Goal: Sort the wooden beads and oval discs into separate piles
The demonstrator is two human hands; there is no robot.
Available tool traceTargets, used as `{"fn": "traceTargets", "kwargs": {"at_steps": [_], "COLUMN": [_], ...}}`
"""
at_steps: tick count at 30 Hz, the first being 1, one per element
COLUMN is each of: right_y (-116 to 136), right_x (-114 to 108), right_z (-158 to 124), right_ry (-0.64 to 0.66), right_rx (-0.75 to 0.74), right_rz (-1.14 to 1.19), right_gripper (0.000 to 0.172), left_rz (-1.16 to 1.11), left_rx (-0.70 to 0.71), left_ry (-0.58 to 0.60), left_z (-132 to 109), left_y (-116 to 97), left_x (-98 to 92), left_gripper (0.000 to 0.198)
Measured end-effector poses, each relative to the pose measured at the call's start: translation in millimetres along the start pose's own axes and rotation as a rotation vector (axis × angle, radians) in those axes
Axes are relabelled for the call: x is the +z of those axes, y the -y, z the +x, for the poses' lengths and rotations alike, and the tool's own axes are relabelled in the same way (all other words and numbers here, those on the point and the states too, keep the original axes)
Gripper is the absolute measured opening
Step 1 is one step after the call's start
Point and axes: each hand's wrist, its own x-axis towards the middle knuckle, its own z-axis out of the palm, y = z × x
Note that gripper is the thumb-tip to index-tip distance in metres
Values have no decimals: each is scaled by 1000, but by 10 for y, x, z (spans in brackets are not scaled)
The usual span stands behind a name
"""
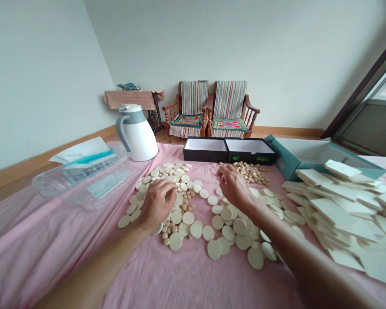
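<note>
Head view, left to right: clear plastic cases (83, 171) lie beside a lidded jug (143, 139), its contents hidden. The left hand (159, 201), fingers curled, is over wooden discs (188, 218); whether it grips one cannot be told. Two open black boxes (204, 154) show white insides beyond the right hand (232, 183), fingertips bunched near small wooden pieces (254, 172), hold also unclear. An open teal box (287, 165) stands behind heaped wooden squares (334, 212). Pink cloth (180, 277) shows between the disc piles and along the near side.
</note>
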Motion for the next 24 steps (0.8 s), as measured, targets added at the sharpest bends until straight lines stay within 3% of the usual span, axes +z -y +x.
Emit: {"fn": "traceTargets", "kwargs": {"at_steps": [2,4,10,16,20,24], "right_y": [-78,-53,359,521,344,90], "right_x": [-66,-79,134,295,177,20], "right_z": [44,35,-196,-328,-205,-59], "right_ry": [-109,-107,213,311,236,-62], "right_rx": [48,0,-337,-321,-199,-15], "right_rz": [-8,40,205,59,32,-77], "right_gripper": [31,30,23,16,15,22], "left_rz": [-3,-9,-5,3,-1,-9], "left_rx": [-2,-1,-6,-9,-8,-5], "left_ry": [6,8,11,10,1,7], "left_z": [3,5,-2,0,2,-1], "left_y": [-5,-11,-5,-2,-6,-11], "left_x": [0,-1,1,-2,-10,-8], "left_gripper": [14,14,14,14,14,14]}}
